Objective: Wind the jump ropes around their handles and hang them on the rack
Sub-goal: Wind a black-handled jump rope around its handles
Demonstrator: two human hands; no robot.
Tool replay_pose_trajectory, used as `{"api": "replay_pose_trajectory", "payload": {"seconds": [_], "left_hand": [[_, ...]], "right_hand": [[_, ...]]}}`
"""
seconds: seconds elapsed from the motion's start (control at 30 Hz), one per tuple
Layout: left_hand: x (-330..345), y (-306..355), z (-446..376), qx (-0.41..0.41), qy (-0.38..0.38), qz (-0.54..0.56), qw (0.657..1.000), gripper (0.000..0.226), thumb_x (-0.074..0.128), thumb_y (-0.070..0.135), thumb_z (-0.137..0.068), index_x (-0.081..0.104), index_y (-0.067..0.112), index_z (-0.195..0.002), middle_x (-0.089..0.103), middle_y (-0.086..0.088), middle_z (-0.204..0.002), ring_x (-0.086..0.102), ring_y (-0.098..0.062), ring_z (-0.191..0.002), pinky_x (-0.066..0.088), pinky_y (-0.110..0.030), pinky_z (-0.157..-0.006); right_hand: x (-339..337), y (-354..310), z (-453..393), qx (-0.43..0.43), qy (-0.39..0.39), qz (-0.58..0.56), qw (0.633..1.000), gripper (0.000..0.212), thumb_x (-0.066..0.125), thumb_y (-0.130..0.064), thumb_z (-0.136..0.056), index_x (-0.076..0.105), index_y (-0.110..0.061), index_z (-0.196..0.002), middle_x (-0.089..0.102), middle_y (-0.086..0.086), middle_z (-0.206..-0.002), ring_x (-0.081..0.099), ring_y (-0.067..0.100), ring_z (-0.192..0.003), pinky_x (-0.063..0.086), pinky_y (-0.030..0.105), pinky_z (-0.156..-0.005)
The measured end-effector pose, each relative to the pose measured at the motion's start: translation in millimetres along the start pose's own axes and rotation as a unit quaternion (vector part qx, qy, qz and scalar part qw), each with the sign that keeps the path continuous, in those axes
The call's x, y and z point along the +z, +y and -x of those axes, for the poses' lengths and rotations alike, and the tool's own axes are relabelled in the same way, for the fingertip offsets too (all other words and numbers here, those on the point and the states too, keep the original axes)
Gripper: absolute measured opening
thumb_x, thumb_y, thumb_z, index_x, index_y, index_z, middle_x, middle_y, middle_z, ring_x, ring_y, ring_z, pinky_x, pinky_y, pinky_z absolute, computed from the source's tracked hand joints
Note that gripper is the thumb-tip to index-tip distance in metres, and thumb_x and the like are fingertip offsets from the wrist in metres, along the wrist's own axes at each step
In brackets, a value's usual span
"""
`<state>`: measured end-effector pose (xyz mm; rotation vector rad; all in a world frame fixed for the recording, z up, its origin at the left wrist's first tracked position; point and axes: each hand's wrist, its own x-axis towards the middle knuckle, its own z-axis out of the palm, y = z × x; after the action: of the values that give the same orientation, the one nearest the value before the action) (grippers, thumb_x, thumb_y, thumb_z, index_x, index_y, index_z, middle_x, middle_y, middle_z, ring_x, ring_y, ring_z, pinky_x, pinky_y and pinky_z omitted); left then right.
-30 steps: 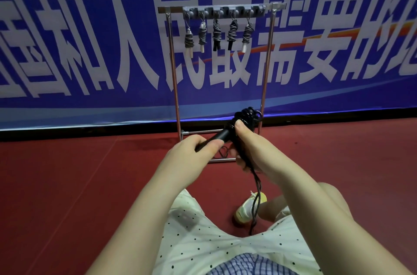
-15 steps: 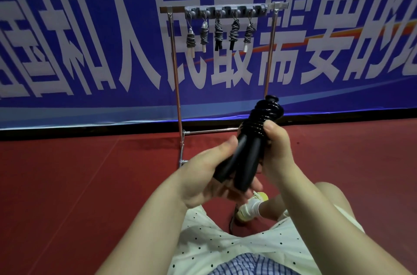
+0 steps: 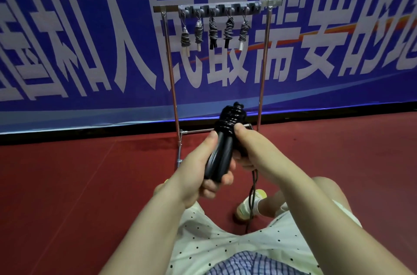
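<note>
At frame centre, your left hand (image 3: 198, 175) is gripping two smooth black handles (image 3: 220, 159); your right hand (image 3: 250, 148) is pinching glossy coiled rope (image 3: 230, 116).

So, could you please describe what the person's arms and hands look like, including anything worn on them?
Both forearms are bare, with no sleeves in view. The left hand and right hand wear no gloves, and no rings, watch or bracelets are visible.

I note the rack (image 3: 216, 7) standing on the floor (image 3: 67, 184) just before the banner (image 3: 90, 49), five wound ropes (image 3: 213, 32) hanging in a row from its top bar. Handles (image 3: 220, 157) sit between left hand (image 3: 198, 175) and right hand (image 3: 255, 150), before the rack; a shoe (image 3: 249, 206) lies below.
</note>
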<state>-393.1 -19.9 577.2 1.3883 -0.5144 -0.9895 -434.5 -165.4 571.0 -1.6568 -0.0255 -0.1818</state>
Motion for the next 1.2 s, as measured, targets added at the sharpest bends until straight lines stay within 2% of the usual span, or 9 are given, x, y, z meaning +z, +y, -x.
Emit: {"api": "replay_pose_trajectory", "payload": {"seconds": [0.13,0.3,0.47,0.6,0.7,0.83,0.97,1.1,1.2], "left_hand": [[0,1,2,0.02,0.072,-0.093,0.993,0.07,0.03,0.075,-0.069,0.058,0.011,-0.077,0.053,-0.004,-0.055,0.025,-0.007,-0.033,0.018,-0.016,-0.038],[4,7,2,0.038,0.115,-0.139,0.983,0.063,0.025,0.062,-0.09,0.06,0.011,-0.077,0.056,-0.004,-0.055,0.028,-0.008,-0.034,0.021,-0.02,-0.04],[3,10,0,0.048,0.176,-0.252,0.95,0.06,0.026,0.059,-0.094,0.061,0.016,-0.072,0.059,0.004,-0.053,0.042,-0.004,-0.038,0.032,-0.026,-0.051],[-9,9,-1,0.06,0.264,-0.403,0.874,0.061,0.037,0.078,-0.071,0.053,0.019,-0.063,0.06,0.007,-0.06,0.057,-0.014,-0.062,0.046,-0.037,-0.069],[-5,8,1,0.053,0.287,-0.387,0.875,0.053,0.05,0.076,-0.056,0.054,0.027,-0.076,0.061,0.009,-0.072,0.061,-0.016,-0.073,0.052,-0.039,-0.074],[2,10,2,0.09,0.257,-0.371,0.888,0.035,0.067,0.059,-0.067,0.053,0.032,-0.085,0.059,0.011,-0.073,0.059,-0.013,-0.063,0.053,-0.037,-0.067],[7,29,10,0.148,0.151,-0.212,0.954,0.032,0.074,0.042,-0.075,0.057,0.018,-0.087,0.057,0.01,-0.058,0.054,-0.008,-0.048,0.049,-0.028,-0.052],[13,30,14,0.138,0.102,-0.117,0.978,0.052,0.058,0.062,-0.072,0.06,0.01,-0.08,0.059,0.002,-0.053,0.056,-0.014,-0.047,0.051,-0.027,-0.053],[9,17,14,0.024,-0.124,0.102,0.987,0.081,0.037,0.075,-0.074,0.067,0.002,-0.088,0.065,-0.009,-0.062,0.062,-0.021,-0.051,0.053,-0.031,-0.058]], "right_hand": [[4,-6,2,0.003,0.038,0.064,0.997,0.06,0.022,-0.037,-0.104,0.051,-0.021,-0.054,0.036,-0.01,-0.041,0.027,0.0,-0.036,0.02,0.015,-0.041],[5,-5,-1,-0.021,0.087,0.21,0.974,0.059,0.021,-0.044,-0.101,0.041,-0.009,-0.059,0.03,-0.009,-0.038,0.029,0.007,-0.036,0.02,0.023,-0.049],[6,-1,-1,-0.016,0.114,0.234,0.965,0.068,0.02,-0.049,-0.099,0.048,0.005,-0.069,0.033,-0.007,-0.044,0.029,0.007,-0.04,0.022,0.028,-0.052],[5,-1,1,0.025,0.122,0.212,0.969,0.072,0.018,-0.059,-0.097,0.05,-0.006,-0.06,0.038,-0.007,-0.041,0.031,0.005,-0.038,0.025,0.028,-0.053],[6,-6,2,0.045,0.156,0.193,0.968,0.072,0.023,-0.066,-0.092,0.045,-0.009,-0.053,0.039,-0.007,-0.039,0.033,0.005,-0.037,0.026,0.028,-0.054],[5,-13,0,0.002,0.191,0.143,0.971,0.086,0.036,-0.077,-0.064,0.048,0.008,-0.073,0.041,0.009,-0.06,0.038,0.019,-0.056,0.031,0.038,-0.06],[1,-24,4,-0.047,0.18,-0.055,0.981,0.058,0.043,-0.069,-0.053,0.043,-0.011,-0.064,0.029,-0.005,-0.043,0.022,0.009,-0.038,0.02,0.023,-0.042],[5,-29,5,-0.071,0.162,-0.161,0.971,0.049,0.049,-0.066,-0.047,0.048,-0.018,-0.058,0.037,-0.003,-0.046,0.029,0.011,-0.042,0.02,0.018,-0.043],[13,-30,-1,-0.108,0.149,-0.178,0.967,0.051,0.07,-0.073,-0.03,0.061,-0.026,-0.049,0.044,-0.004,-0.051,0.034,0.014,-0.05,0.022,0.024,-0.049]]}}
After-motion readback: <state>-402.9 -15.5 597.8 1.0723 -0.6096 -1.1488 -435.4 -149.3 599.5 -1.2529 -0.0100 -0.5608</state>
